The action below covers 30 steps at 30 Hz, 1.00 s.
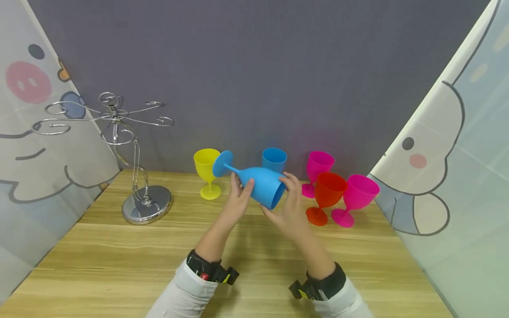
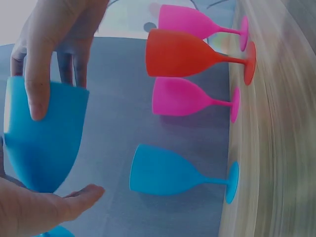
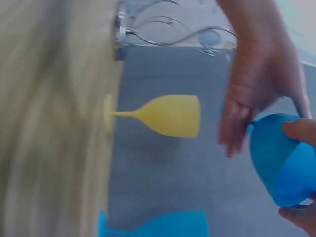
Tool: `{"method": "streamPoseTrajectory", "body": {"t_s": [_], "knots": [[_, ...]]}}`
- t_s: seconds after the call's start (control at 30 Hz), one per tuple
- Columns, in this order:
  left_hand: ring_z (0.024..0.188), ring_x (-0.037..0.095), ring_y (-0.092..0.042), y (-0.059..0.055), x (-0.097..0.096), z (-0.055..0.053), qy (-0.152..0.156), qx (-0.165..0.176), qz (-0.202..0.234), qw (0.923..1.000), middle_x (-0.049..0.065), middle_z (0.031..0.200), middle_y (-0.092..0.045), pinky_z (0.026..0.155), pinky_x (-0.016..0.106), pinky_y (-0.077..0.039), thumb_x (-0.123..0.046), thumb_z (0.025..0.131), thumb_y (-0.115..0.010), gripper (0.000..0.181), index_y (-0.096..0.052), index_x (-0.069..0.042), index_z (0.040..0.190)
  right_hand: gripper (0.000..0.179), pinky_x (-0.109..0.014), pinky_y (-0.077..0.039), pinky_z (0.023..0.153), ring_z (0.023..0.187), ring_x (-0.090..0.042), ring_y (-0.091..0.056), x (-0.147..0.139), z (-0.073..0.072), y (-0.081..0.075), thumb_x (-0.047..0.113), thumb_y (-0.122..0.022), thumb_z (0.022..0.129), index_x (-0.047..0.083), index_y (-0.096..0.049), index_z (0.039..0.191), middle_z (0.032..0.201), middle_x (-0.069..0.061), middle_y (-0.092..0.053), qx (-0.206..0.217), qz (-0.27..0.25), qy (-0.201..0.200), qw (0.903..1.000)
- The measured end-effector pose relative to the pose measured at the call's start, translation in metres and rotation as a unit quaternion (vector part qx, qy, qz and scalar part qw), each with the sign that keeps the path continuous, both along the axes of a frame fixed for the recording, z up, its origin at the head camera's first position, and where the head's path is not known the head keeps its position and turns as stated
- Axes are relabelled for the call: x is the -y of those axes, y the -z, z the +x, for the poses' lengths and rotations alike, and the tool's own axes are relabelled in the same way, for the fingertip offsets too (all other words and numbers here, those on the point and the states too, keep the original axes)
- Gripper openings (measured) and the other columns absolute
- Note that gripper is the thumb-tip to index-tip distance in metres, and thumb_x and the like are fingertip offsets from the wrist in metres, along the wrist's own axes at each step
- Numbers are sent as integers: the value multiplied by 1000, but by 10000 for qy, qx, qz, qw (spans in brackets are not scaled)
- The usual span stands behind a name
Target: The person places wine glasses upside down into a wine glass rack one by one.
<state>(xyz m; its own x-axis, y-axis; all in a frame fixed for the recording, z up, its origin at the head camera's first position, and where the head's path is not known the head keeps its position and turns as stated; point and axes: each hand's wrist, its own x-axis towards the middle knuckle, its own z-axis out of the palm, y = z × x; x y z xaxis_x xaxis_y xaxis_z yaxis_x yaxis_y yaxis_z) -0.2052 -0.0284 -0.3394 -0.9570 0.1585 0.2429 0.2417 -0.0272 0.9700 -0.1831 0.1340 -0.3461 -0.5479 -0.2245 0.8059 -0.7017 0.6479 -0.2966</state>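
Observation:
A blue plastic goblet (image 1: 260,182) is held tilted on its side above the table, its foot up at the left and its mouth down at the right. My right hand (image 1: 292,215) grips it at the rim, thumb on the near edge and fingers on the far edge. Around the stem end, my left hand (image 1: 237,204) stays with fairly straight fingers, as the right wrist view shows. Whether those fingers touch the stem is unclear. A second blue goblet (image 2: 165,170) stands upright behind the held one, partly hidden in the head view.
To the left, a yellow goblet (image 1: 207,162) stands near a chrome wire rack (image 1: 147,205) with curled arms. Two pink goblets (image 1: 320,162) and a red goblet (image 1: 330,189) stand upright on the right. A grey panel (image 1: 254,79) rises behind the wooden table (image 1: 119,269).

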Motion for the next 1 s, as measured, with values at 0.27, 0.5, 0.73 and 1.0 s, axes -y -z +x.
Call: {"method": "streamPoseTrajectory", "body": {"t_s": [0.27, 0.5, 0.73, 1.0], "knots": [[147, 41, -16, -1, -1, 5, -397, 488, 550, 9965, 16, 162, -6, 113, 62, -25, -43, 99, -48, 84, 11, -21, 154, 91, -55, -52, 92, 121, -44, -43, 5, -2, 19, 5, -91, 60, -3, -29, 127, 132, -30, -35, -805, 269, -137, 9963], [143, 44, -24, 0, -2, 7, -371, 586, 793, 9944, 18, 161, -9, 110, 62, -30, -40, 98, -52, 83, 8, -29, 155, 92, -56, -51, 92, 121, -44, -41, 9, -3, 29, 3, -91, 57, -4, -29, 125, 132, -31, -33, -916, 52, -296, 9953], [144, 40, -26, 1, -3, 10, -589, 627, 778, 9933, 16, 158, -20, 112, 61, -28, -40, 95, -56, 80, -7, -20, 154, 93, -57, -50, 93, 120, -44, -41, 12, -3, 32, 5, -92, 57, -4, -28, 125, 131, -33, -32, -935, 70, -303, 9951], [143, 40, -26, 0, -4, 15, -579, 679, 947, 9915, 17, 158, -19, 111, 61, -30, -39, 95, -55, 79, -8, -15, 154, 91, -56, -50, 94, 120, -44, -41, 15, -2, 31, 6, -92, 58, -4, -30, 124, 131, -32, -33, -937, -26, -346, 9950]]}}
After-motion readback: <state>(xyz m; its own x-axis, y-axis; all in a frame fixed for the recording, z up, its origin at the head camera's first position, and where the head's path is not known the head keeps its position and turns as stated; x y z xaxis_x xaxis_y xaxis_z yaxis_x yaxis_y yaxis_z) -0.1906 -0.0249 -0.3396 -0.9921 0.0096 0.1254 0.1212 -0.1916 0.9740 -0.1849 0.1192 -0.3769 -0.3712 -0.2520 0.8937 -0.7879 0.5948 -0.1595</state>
